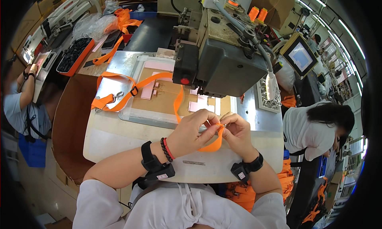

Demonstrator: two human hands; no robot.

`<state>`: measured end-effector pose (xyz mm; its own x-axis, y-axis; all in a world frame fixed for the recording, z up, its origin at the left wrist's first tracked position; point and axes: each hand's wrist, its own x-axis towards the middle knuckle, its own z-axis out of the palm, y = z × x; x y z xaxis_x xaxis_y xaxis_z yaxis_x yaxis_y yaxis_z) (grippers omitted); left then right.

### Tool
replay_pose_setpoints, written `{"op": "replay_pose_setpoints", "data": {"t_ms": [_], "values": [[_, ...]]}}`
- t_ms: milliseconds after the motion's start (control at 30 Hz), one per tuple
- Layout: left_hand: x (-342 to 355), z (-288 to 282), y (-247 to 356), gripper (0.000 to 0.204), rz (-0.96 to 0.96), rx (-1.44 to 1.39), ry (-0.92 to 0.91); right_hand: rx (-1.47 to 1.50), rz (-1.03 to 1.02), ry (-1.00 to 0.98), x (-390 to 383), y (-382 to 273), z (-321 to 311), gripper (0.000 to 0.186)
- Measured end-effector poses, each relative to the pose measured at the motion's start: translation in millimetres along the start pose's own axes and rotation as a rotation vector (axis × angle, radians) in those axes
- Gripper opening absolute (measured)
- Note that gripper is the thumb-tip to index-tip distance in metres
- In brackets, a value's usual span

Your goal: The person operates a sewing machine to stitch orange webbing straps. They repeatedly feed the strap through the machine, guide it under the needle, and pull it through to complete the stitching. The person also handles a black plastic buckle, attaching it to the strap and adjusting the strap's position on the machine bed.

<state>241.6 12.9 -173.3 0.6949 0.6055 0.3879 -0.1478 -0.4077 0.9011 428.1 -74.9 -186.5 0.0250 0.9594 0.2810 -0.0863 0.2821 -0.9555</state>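
My left hand (pixel 193 133) pinches an orange webbing strap (pixel 215 145) above the front of the pale work table. Close against it, my right hand (pixel 238 134) is closed on a small metal fitting (pixel 226 126) where the strap passes; its exact form is mostly covered by the fingers. A loop of the strap hangs below both hands. From there the strap runs up and left across the template plate (pixel 139 111) to a black slider buckle (pixel 134 91). Near the strap's folded left end lies a metal snap hook (pixel 119 95).
A sewing machine head (pixel 230 50) overhangs the table. Metal fittings fill a tray (pixel 269 95) at the right. Farther left stands an orange box (pixel 75 58) of black parts. A screen (pixel 299 56) stands behind. Co-workers sit at left and right (pixel 308 127).
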Motion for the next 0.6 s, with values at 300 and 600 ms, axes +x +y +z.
{"op": "replay_pose_setpoints", "data": {"t_ms": [300,600], "values": [[1.7,-4.3,-5.2,0.018,-0.194,-0.253,-0.074,-0.082,0.047,-0.016,-2.0,-4.7,4.9,0.01],[4.5,-15.4,17.5,0.025,-0.198,-0.031,-0.144,-0.312,0.046,0.0,0.2,-1.2,2.1,0.01]]}}
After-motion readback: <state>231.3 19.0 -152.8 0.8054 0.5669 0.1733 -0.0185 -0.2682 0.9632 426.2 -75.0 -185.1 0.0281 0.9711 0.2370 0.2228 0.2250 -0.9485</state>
